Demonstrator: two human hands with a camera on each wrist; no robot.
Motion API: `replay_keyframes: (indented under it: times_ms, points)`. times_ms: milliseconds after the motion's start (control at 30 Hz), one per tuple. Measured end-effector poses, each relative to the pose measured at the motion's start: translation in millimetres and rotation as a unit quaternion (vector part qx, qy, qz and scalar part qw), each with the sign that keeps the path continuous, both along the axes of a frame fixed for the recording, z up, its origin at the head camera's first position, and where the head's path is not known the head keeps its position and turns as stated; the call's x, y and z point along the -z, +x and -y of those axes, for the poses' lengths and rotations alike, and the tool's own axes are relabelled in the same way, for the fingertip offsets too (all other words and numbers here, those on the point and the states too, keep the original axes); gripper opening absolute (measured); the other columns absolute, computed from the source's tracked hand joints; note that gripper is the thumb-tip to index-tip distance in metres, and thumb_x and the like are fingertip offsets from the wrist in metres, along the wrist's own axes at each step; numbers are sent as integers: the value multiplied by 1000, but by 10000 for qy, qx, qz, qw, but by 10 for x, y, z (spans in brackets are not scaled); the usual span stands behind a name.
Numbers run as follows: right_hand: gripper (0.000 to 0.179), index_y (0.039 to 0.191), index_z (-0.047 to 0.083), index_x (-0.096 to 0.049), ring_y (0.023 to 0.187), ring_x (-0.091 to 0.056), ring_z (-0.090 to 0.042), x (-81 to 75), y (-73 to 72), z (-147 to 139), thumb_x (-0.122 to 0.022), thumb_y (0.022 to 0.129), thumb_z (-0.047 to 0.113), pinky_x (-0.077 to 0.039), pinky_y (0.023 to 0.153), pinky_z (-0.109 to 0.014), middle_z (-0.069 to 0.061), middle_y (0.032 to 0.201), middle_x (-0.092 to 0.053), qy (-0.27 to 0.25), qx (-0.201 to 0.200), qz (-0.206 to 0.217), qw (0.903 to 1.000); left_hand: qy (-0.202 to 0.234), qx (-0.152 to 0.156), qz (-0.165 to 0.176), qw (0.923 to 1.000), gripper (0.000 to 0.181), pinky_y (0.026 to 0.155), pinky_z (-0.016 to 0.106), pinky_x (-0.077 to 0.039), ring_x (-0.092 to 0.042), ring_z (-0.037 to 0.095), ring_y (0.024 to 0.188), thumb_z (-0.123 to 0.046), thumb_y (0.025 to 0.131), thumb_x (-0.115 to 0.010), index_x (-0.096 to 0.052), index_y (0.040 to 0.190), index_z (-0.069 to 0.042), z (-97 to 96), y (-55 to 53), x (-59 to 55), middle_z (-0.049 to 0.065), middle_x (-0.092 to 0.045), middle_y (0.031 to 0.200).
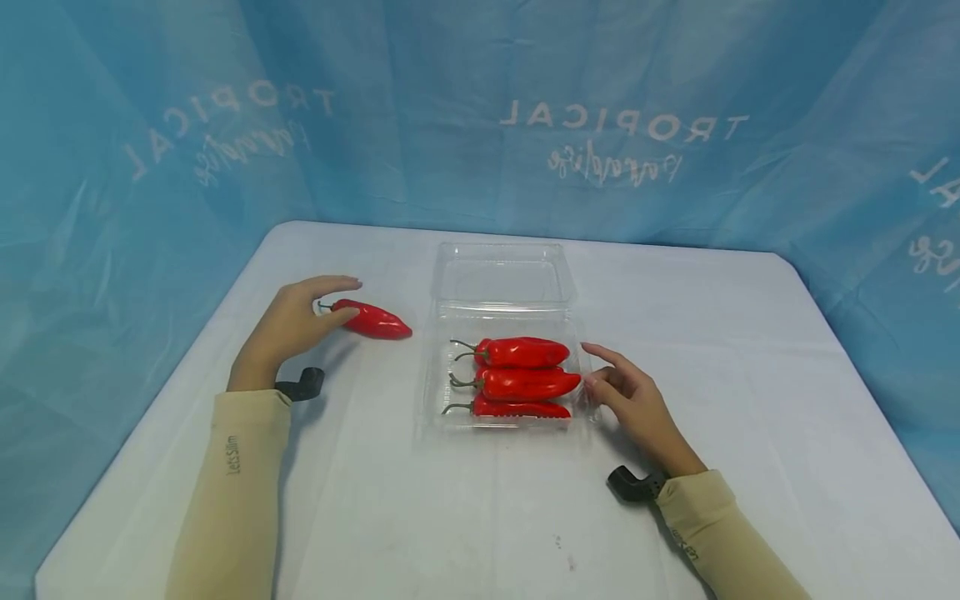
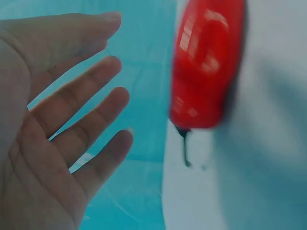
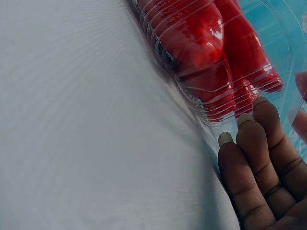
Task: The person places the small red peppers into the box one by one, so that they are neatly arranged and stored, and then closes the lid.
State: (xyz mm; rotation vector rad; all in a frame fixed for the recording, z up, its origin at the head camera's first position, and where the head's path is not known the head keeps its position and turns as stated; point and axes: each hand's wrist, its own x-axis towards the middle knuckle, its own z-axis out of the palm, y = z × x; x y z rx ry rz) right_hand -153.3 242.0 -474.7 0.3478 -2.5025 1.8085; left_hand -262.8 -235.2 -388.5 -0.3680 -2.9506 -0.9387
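Note:
My left hand (image 1: 288, 327) hovers around the stem end of a loose red pepper (image 1: 381, 322), thumb and fingers spread apart. In the left wrist view the relaxed fingers (image 2: 93, 120) stand beside the pepper (image 2: 204, 62), with space between. A clear plastic clamshell container (image 1: 501, 312) lies open in front, its lid (image 1: 502, 273) folded back. Three red peppers (image 1: 529, 383) rest side by side in its base, stems to the left. My right hand (image 1: 637, 407) holds the container's right edge. Its fingertips (image 3: 244, 120) press at the ribbed side wall, with the thumb by the rim.
A white cloth (image 1: 420, 517) covers the table. Blue curtains (image 1: 450, 125) with printed lettering hang behind it and at both sides. A dark wrist mount (image 1: 302, 384) sticks out from the left wrist, and a like one (image 1: 633, 485) from the right.

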Motion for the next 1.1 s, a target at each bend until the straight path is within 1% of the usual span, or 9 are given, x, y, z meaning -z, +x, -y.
replay_keyframes:
  times_ms: [167,333,567,633,733,833,900,967,1100]
  points:
    - [50,152,18,-50,85,-65,-25,-6,0,5,-61,104,17,-58,75,-27,-16,103,-69,-38,-22,-6,10000,-88,-168,320,9993,54,108,67,-37,-38,39,143,-23,95,-75,-58,146,-19,108,-53,127,13,-51,151]
    - [50,152,18,-49,85,-65,-25,-1,-4,2,-61,104,17,-58,77,-27,-15,103,-70,-22,-26,-19,10000,-167,-167,375,9990,58,108,67,-38,-41,39,141,-19,91,-79,-58,145,-17,160,-85,215,14,-54,147]
    - [50,152,19,-49,86,-66,-24,0,-1,1,-61,104,18,-58,79,-27,-16,105,-70,-11,9,28,10000,-189,-441,616,9970,54,96,61,-52,-45,40,133,-17,90,-80,-62,141,-15,152,-61,196,16,-57,139]
    - [50,152,20,-49,86,-66,-25,0,3,-1,-61,104,19,-58,79,-27,-15,105,-70,30,29,42,10000,-144,-443,698,9965,51,96,60,-52,-47,40,131,-18,90,-80,-63,138,-14,155,-57,190,16,-59,136]
    - [50,152,21,-49,87,-66,-26,-3,9,0,-61,104,19,-59,80,-27,-15,105,-69,63,42,46,10000,-72,-443,917,9948,51,98,63,-50,-47,41,131,-23,89,-81,-65,136,-13,171,-60,200,16,-59,136]
    - [49,152,21,-49,87,-66,-26,-6,13,0,-61,104,19,-59,80,-27,-15,105,-69,69,43,32,10000,-35,-421,1111,9929,57,97,62,-50,-48,41,128,-30,88,-83,-64,138,-13,184,-53,207,17,-58,138]
    - [49,152,20,-49,87,-65,-26,-7,11,0,-61,104,18,-59,80,-27,-15,105,-69,34,24,15,10000,-7,-444,1125,9927,58,94,58,-53,-49,40,126,-33,88,-82,-63,140,-13,199,-49,207,17,-58,137]
    - [50,152,20,-49,87,-65,-26,-6,9,1,-61,104,18,-58,79,-27,-15,105,-69,8,4,7,10000,42,-526,1046,9931,60,90,55,-56,-50,39,124,-35,89,-81,-61,141,-14,210,-43,197,16,-58,137]
    - [50,152,19,-49,86,-65,-26,-5,6,-1,-61,104,17,-58,78,-27,-16,104,-69,-35,-26,-10,10000,272,-817,739,9935,61,88,54,-58,-49,39,124,-40,89,-79,-60,142,-17,217,-38,162,14,-56,138]
